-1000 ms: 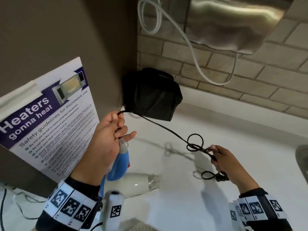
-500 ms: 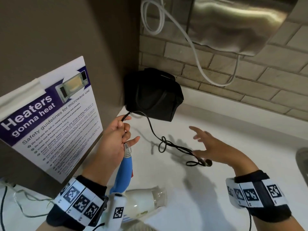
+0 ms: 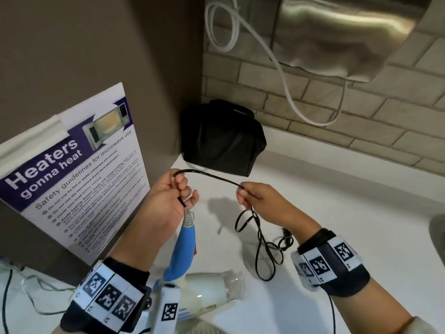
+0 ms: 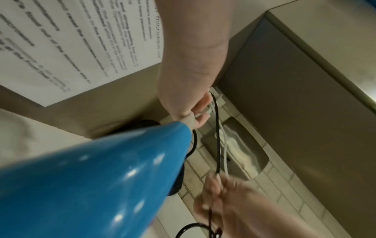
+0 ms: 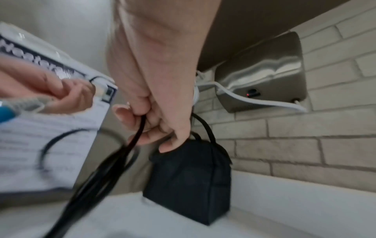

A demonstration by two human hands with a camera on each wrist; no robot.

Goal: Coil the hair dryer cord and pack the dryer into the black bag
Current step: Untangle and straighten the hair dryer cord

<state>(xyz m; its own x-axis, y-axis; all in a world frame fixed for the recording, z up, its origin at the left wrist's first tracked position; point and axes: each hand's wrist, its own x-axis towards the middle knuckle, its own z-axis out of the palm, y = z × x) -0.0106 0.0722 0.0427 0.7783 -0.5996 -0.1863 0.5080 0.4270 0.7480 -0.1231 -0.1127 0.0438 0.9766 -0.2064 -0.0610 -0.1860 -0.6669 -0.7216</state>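
The hair dryer [image 3: 207, 292] lies on the white counter, white barrel pointing right, its blue handle [image 3: 183, 251] lifted up. My left hand [image 3: 168, 196] grips the black cord [image 3: 212, 175] just above the handle's grey strain relief. My right hand [image 3: 255, 201] pinches the same cord a short span to the right, so it arcs between both hands. The rest of the cord hangs from the right hand in loose loops [image 3: 262, 249] onto the counter, with the plug [image 3: 286, 233] near my right wrist. The black bag [image 3: 221, 138] stands upright in the back corner, behind the hands.
A microwave safety poster [image 3: 72, 179] leans on the brown wall at left. A steel wall unit [image 3: 337, 34] with a white hose [image 3: 284, 75] hangs on the brick wall above. A sink edge [image 3: 437, 232] shows at far right. Thin cables [image 3: 29, 292] lie at lower left.
My right hand, open and off the cord half a second ago, has moved left and pinched the cord close to the left hand. The tangled loops now hang below it.
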